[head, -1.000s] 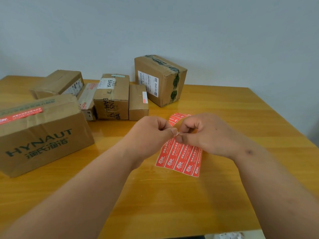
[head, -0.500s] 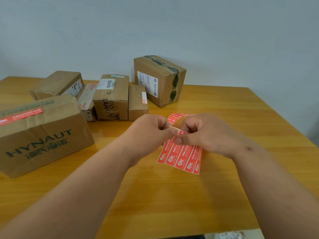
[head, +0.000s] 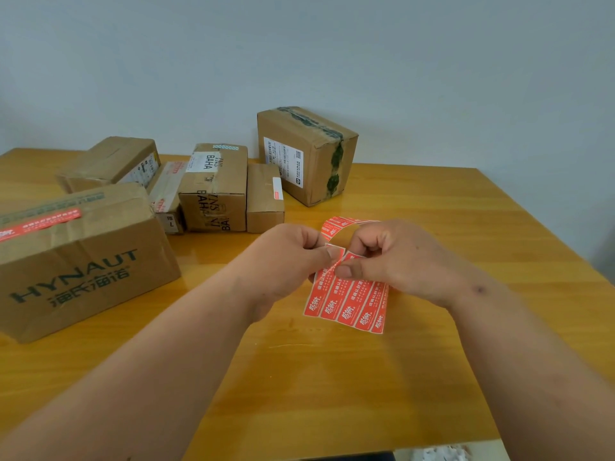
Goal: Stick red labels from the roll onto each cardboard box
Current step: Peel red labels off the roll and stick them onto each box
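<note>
Above the surface (head: 432, 227), you pinched the label strip (head: 346, 304) with both your left hand (head: 286, 257) and right hand (head: 396, 257); thin, floppy and clingy, it seemed best peeled from a corner.

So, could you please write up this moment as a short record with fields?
surface: wooden table
left hand: pinches a corner of one label at the top of the label strip
right hand: holds the label strip, thumb on its red face
label strip: red labels side by side, lower end hanging free above the table, upper end curling away behind the hands
HYNAUT box: near left, red label on its top
other boxes: five further back
tall box: green tape, white shipping label
</note>
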The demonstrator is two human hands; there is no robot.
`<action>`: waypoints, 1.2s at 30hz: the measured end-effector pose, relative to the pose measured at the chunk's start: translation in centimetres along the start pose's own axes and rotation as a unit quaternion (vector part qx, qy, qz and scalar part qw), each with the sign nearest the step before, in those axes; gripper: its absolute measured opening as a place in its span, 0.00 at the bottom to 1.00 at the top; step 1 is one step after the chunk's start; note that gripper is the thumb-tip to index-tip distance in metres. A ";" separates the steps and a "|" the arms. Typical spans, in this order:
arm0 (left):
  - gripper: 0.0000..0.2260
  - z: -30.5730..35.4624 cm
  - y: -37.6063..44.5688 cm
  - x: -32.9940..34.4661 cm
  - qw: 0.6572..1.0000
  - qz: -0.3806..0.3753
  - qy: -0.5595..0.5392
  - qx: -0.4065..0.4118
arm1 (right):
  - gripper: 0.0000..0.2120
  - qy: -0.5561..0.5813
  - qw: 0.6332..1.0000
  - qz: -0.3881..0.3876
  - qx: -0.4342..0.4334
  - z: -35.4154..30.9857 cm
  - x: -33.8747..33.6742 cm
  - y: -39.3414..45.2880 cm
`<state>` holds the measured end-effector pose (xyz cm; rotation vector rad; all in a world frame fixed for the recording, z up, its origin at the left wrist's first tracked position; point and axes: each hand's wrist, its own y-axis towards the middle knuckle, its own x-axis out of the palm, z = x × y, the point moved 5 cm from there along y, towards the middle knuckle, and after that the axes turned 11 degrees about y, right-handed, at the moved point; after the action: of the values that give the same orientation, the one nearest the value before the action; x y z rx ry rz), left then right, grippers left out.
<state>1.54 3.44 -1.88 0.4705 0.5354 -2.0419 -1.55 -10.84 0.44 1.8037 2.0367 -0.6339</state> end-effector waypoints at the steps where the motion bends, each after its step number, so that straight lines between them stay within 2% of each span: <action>1: 0.11 0.0 0.0 -0.1 1.000 0.003 0.001 0.000 | 0.15 0.004 1.000 -0.008 0.007 0.0 0.0 0.0; 7: 0.13 0.6 -0.3 -0.4 1.000 0.014 0.023 0.009 | 0.08 0.022 0.999 -0.020 0.035 0.2 0.1 0.2; 13: 0.10 0.6 -0.4 -0.6 0.999 0.005 0.038 0.005 | 0.05 0.051 0.998 -0.026 0.028 0.0 0.3 -0.1; 26: 0.10 0.2 -0.2 0.0 1.000 0.008 -0.012 -0.010 | 0.09 0.020 0.999 -0.014 0.022 -0.2 0.1 -0.4; 29: 0.10 0.3 -0.3 -0.1 1.000 0.018 -0.007 -0.009 | 0.06 0.018 0.998 -0.033 0.042 -0.2 0.2 -0.4; 36: 0.11 0.9 -0.5 -0.5 1.000 0.002 0.026 0.011 | 0.08 0.009 0.998 -0.010 0.059 0.1 -0.2 -0.2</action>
<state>1.22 3.57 -0.79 0.5393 0.5439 -2.0370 -1.78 -11.08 0.43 1.8626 2.0702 -0.7628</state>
